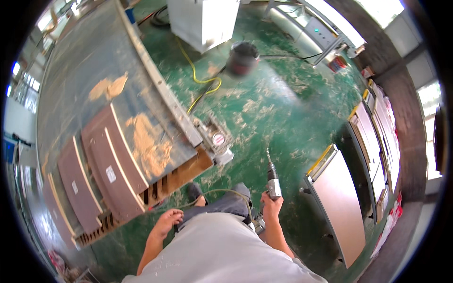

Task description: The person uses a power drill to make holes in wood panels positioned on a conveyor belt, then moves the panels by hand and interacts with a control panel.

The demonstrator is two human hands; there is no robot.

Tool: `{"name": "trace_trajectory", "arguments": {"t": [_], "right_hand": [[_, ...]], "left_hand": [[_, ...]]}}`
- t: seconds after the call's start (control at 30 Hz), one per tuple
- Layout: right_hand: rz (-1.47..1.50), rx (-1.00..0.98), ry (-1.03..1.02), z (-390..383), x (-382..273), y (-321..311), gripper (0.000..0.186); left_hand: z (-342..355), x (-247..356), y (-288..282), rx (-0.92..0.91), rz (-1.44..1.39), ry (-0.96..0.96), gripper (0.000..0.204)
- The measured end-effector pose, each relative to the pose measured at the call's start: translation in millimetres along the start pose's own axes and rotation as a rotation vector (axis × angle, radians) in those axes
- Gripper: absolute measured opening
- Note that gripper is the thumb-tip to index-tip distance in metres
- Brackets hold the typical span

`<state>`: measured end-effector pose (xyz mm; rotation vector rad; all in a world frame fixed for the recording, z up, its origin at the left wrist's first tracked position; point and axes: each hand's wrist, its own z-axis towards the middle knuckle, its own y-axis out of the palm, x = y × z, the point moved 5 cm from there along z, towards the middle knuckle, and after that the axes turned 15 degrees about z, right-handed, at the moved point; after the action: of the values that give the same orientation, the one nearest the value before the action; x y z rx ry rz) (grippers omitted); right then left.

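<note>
My right hand (271, 203) grips a cordless drill (272, 181) with a long bit pointing forward over the green floor (245, 132). My left hand (171, 218) is curled beside a thin cord (214, 191); what its fingers hold, if anything, is unclear. Just beyond it, brown panels (96, 160) with pale edges lie on a large machine bed (71, 89), among piles of sawdust (146, 146).
Leaning boards on stands (337, 203) line the right side near a wall (406, 141). Ahead are a white cabinet (200, 21), a dark round object (241, 59), a yellow hose (191, 63), a metal bench (316, 33) and a bucket (337, 63).
</note>
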<state>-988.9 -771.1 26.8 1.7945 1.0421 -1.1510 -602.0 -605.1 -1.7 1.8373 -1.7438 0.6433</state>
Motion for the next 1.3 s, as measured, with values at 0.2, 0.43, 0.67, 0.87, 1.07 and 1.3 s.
{"name": "trace_trajectory", "arguments": {"t": [0.2, 0.43, 0.67, 0.87, 1.07, 1.3], "right_hand": [[-0.059, -0.118, -0.018, 49, -29, 18, 0.017], [0.227, -0.307, 0.09, 138, -23, -15, 0.012], [0.461, -0.295, 0.192, 261, -65, -59, 0.042], [0.597, -0.405, 0.212, 337, -100, -19, 0.045], [0.226, -0.771, 0.318, 366, -110, 39, 0.053], [-0.663, -1.15, -0.239, 493, -122, 48, 0.054]], "left_hand": [[37, 62, 25, 0.028, 0.073, 0.227, 0.041], [107, 135, 119, -0.009, 0.191, 0.257, 0.041], [191, 246, 260, -0.046, 0.512, 0.384, 0.051], [268, 315, 373, -0.314, 0.465, 0.51, 0.072], [318, 354, 396, -0.352, 0.216, 0.156, 0.038], [403, 361, 347, -0.022, 0.223, -0.045, 0.02]]}}
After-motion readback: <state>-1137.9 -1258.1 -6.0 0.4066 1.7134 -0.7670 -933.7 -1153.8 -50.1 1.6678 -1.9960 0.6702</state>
